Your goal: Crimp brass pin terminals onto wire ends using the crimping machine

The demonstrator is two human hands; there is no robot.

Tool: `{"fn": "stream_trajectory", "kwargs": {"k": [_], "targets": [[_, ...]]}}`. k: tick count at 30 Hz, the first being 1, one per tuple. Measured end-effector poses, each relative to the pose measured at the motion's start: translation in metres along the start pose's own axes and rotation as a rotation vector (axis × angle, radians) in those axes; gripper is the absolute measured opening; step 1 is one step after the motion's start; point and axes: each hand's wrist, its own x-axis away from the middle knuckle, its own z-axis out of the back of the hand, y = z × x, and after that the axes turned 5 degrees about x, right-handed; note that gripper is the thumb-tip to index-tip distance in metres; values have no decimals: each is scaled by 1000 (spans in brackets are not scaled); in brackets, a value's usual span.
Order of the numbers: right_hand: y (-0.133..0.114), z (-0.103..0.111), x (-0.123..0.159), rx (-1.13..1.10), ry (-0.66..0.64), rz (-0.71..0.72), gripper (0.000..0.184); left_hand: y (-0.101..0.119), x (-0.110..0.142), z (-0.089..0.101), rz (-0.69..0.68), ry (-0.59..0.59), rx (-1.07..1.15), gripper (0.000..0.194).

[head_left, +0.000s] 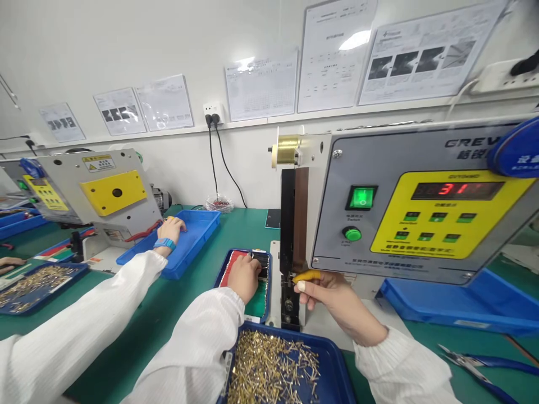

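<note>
I had the right hand [337,306] closed in a tight pinch on a yellow piece [306,275], held up against the narrow black head [290,224] of a bench machine [421,224] at 1 o'clock. That grip looked chosen for fine control at the head. The left hand [244,276] was pressed down on a dark tray [268,280] at 12 o'clock, its fingers hidden, so I couldn't tell whether it gripped anything. Brass pins [273,367] lay heaped in a blue tray [332,350] at 6 o'clock, probably placed there to sit within easy reach of both hands. Off at 10 o'clock, a co-worker's hand [170,229] with a blue wristband rested on another tray [202,224]. Blue pliers [475,359] lay at 4 o'clock on the green bench [252,224]. The machine's red display read 31, its green switch [361,197] glowed, and printed sheets [429,50] lined the wall.
</note>
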Motion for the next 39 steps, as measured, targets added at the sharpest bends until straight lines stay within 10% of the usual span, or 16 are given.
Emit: {"fn": "stream_trajectory", "kwargs": {"k": [14, 39], "targets": [[6, -8, -5, 124, 127, 41, 25, 33, 26, 18, -393, 371, 207, 20], [15, -8, -7, 116, 125, 62, 32, 34, 29, 17, -447, 414, 225, 27]]}}
